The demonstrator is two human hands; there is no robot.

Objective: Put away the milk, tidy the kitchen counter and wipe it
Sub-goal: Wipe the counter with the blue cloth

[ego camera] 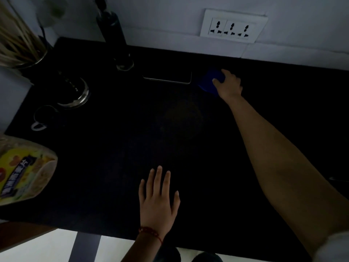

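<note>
The black kitchen counter [188, 140] fills the head view. My right hand [229, 83] reaches to the far side near the wall and presses down on a blue cloth [206, 80], fingers curled over it. My left hand [157, 199] lies flat on the counter near its front edge, fingers spread, holding nothing; a red bracelet circles that wrist. No milk is in view.
A phone [168, 77] lies just left of the cloth. A tall dark bottle [115, 38] stands at the back. A steel holder with sticks [20, 46], a round steel item [74, 93] and a printed packet [22, 173] sit at the left. A wall socket [233, 25] is above.
</note>
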